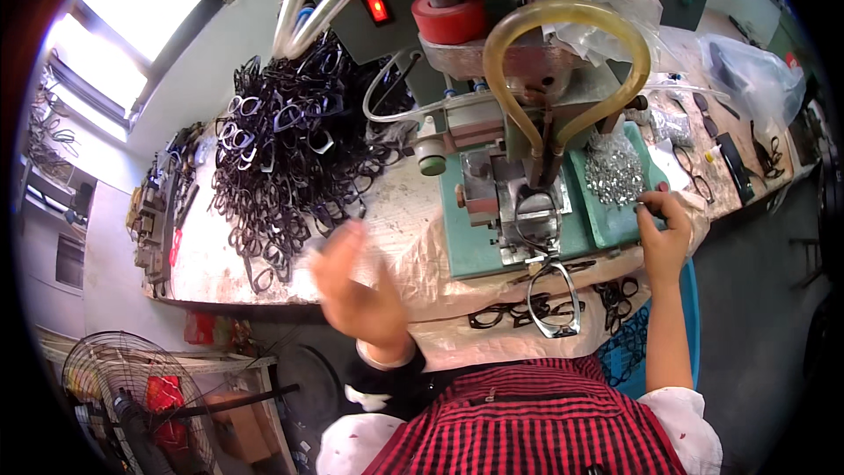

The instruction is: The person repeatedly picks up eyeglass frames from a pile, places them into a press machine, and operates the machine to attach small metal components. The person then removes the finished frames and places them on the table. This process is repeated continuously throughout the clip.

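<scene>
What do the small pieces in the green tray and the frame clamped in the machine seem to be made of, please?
The small pieces look like bright metal: silvery and glinting. The frame looks like dark glossy plastic, though blur leaves that open.

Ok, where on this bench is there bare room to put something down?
A bare strip of bench top lies between the pile of dark frames and the green machine base. Crowded: the tray of small metal parts by the right hand, and the front edge with loose frames.
</scene>
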Motion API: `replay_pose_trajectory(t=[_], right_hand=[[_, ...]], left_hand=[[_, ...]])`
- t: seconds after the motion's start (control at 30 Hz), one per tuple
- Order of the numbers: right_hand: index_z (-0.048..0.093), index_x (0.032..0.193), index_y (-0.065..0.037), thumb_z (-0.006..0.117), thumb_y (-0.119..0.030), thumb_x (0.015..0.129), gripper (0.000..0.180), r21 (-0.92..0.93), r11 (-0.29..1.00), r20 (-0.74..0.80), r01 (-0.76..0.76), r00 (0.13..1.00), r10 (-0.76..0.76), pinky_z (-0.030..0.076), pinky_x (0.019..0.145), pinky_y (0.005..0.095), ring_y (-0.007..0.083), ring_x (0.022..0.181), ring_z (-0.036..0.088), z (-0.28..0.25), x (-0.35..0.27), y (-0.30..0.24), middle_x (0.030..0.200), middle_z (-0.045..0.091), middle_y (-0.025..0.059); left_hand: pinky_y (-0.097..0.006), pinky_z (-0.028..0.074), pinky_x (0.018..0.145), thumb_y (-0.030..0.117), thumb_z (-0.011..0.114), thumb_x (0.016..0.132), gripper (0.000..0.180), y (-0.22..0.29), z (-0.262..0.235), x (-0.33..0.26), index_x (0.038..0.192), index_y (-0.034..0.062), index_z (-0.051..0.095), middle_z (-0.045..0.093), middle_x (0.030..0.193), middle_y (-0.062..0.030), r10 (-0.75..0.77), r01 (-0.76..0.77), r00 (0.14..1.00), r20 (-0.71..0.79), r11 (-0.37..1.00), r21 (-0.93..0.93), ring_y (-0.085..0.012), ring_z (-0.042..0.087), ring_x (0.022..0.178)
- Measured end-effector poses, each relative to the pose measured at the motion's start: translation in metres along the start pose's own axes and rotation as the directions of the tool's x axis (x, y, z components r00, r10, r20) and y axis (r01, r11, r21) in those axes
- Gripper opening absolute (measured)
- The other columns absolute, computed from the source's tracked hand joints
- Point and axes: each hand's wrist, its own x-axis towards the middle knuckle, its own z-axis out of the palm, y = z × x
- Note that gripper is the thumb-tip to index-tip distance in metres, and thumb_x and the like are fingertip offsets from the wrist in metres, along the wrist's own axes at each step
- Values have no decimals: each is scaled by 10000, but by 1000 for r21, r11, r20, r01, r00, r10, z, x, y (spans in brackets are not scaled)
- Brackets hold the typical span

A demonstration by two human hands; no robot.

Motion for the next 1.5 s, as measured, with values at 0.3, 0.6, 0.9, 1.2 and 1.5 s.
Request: replay_pose_trajectory(t=[0.3,0.6,0.9,1.2,1.5], right_hand=[[715,887,-7,766,20,726,171,111,994,100,1,995,-12,517,788,329,213,837,673,16,6,-19,862,703,96],[735,951,-25,726,40,747,215,0,994,58,111,992,-111,496,781,363,270,866,644,-19,-25,-38,885,698,101],[704,858,-28,724,42,729,148,166,901,77,401,906,-417,494,752,374,289,846,643,17,15,-105,870,690,110],[660,1107,6,724,5,784,330,472,881,92,31,992,-85,500,833,306,190,885,649,63,17,-122,911,677,90],[499,1307,65,727,0,781,577,666,724,261,-179,965,-1,462,877,266,108,885,601,61,17,-148,890,641,38]], left_hand=[[-418,455,792,229,717,754,119,-173,83,43,805,130,758,650,955,-61,-263,-411,747,610,539,735,-279,590,989],[-445,488,820,57,656,745,131,-190,59,-25,859,31,713,675,973,-149,-98,-196,731,675,918,344,-361,580,911],[-218,416,558,192,554,1043,227,-110,49,-12,941,12,647,618,770,-13,-585,809,581,566,494,-319,-74,564,635],[-273,463,570,256,460,1040,227,-79,36,-63,954,68,552,644,842,-124,-709,861,325,626,-52,-507,-151,588,683],[-314,536,545,321,284,1071,339,51,39,77,1019,36,458,637,796,-215,-245,321,947,209,752,-576,-216,600,619]])
